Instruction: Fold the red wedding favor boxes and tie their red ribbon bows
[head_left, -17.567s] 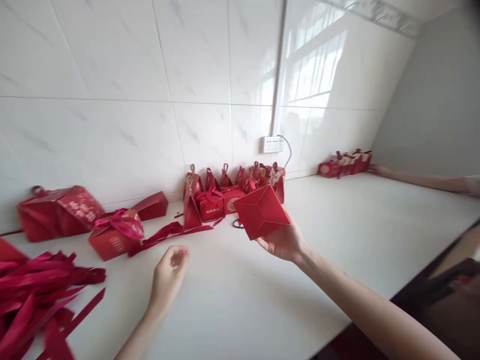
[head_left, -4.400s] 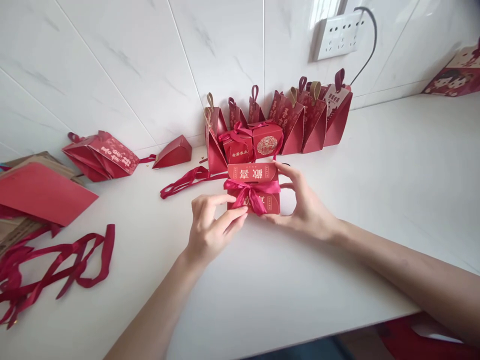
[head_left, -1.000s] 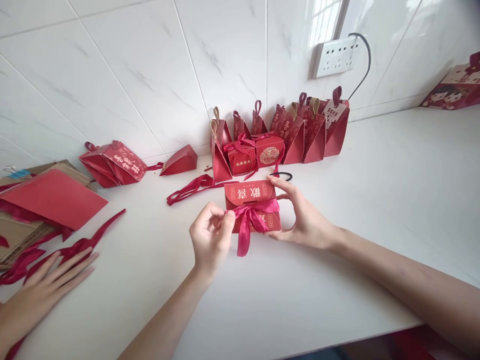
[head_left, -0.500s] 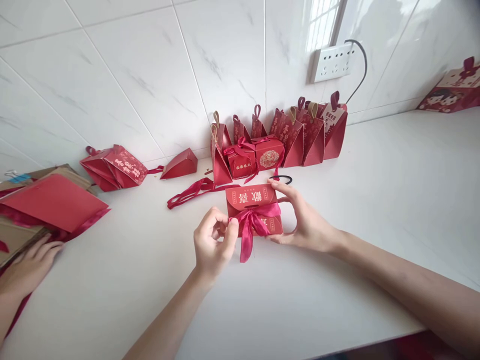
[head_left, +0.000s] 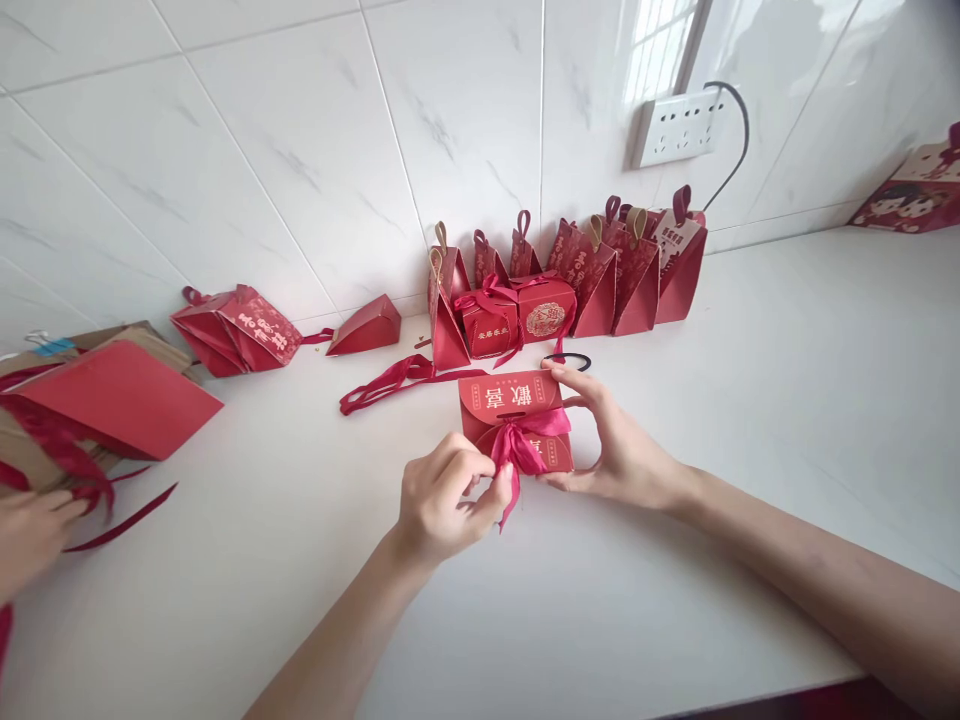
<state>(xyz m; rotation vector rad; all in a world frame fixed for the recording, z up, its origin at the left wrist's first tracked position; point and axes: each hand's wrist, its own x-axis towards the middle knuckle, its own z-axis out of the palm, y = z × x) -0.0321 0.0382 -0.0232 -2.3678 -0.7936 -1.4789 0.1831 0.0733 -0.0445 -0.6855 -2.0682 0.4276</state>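
Note:
A red gift box (head_left: 496, 392) with gold characters lies in front of me, tied with a pink-red ribbon bow (head_left: 534, 450). My right hand (head_left: 611, 440) grips the box by its right end, thumb at the near edge and fingers at the far edge. My left hand (head_left: 454, 495) is at the bow's left side, its thumb and forefinger pinched on the ribbon. One ribbon tail hangs down over the box's near edge, just past my left fingertips. A black elastic loop (head_left: 576, 358) lies behind the box, by my right fingertips.
Several red handled boxes (head_left: 596, 290) stand along the tiled wall, with two ribboned boxes (head_left: 544, 310) before them. Loose ribbon (head_left: 390, 382) lies left of the gift box. Another person's hand (head_left: 34, 540) handles ribbon by a red card (head_left: 135, 400). A power socket (head_left: 679, 128) is on the wall.
My left hand has moved right and closed on the bow's ribbon. My right hand keeps its hold on the box. The other person's hand has moved left, with ribbon.

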